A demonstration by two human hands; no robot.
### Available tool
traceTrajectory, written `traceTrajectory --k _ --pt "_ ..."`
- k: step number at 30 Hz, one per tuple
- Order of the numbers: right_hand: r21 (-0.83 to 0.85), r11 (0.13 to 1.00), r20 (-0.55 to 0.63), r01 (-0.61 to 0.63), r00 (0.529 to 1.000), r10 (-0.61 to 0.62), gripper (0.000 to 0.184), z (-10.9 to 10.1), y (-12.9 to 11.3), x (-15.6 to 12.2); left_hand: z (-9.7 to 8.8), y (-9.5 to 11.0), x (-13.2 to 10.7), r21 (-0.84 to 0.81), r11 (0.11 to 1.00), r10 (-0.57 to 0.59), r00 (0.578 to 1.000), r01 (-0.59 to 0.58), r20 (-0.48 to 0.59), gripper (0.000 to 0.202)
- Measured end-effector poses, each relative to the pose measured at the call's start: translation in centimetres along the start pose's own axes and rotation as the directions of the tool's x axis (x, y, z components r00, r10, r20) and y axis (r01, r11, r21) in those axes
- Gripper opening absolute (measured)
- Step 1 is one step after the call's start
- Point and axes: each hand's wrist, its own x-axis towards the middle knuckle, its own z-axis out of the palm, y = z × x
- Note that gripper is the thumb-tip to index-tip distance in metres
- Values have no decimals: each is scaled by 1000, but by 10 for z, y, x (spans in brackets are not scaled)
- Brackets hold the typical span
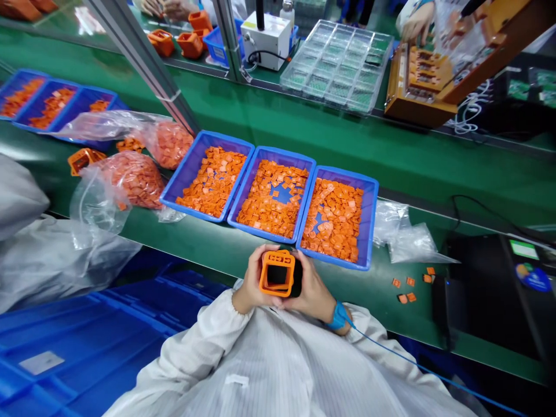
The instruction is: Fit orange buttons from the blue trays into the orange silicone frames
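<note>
Between my two hands, close to my body at the table's near edge, is an orange square plastic frame [263, 280] with a dark opening. My left hand [252, 284] is closed round its left side. From the right, my right hand [313, 289] grips the frame and a dark part beside it; what that dark part is, I cannot make out. A blue band circles my right wrist. Just beyond the hands stand three blue trays of small orange pieces: a left tray [200, 215], a middle tray [260, 231] and a right tray [367, 231].
Plastic bags of orange pieces [134, 176] lie left of the trays, beside another orange frame [82, 161]. Loose orange pieces [410, 281] and a black device [495, 289] are at right. A co-worker's sleeve [47, 249] is at left; blue crates [87, 341] stand below.
</note>
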Motion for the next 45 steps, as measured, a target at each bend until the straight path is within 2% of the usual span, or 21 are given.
traceTrajectory --k 2,7,13,18,22,25,29,33,38,41,45 --pt "134 991 -20 -14 1000 17 144 2 -2 -4 0 -1 -1 -5 1000 -4 1000 4 -2 124" --pt "331 943 -133 -40 987 89 136 19 -6 2 -4 -5 -4 46 999 -27 1000 27 -1 126" --pt "295 955 -181 -32 979 89 130 25 -10 13 -11 -4 -1 114 993 34 999 -34 -3 130" --pt "213 977 -175 -5 984 43 131 21 -10 11 -16 8 17 95 987 112 982 -127 155 124" --pt "179 984 -177 21 984 11 125 20 -9 11 -23 18 30 125 982 108 961 -144 255 117" --pt "180 984 -183 9 983 25 122 19 -9 12 -30 21 35 158 976 95 949 -148 302 116" --pt "194 981 -172 19 985 15 122 18 -8 14 -36 22 39 199 956 138 930 -215 339 121" --pt "181 983 -159 17 987 13 116 16 -7 15 -38 20 38 227 942 164 929 -247 331 126" --pt "180 984 -114 -4 993 25 118 13 -8 15 -36 14 29 219 947 185 956 -236 228 121" --pt "199 979 -96 -38 994 58 121 12 -7 14 -35 11 21 244 947 162 968 -207 190 122" --pt "231 973 -110 -10 993 37 126 14 -3 12 -34 11 12 287 942 128 977 -172 168 127"
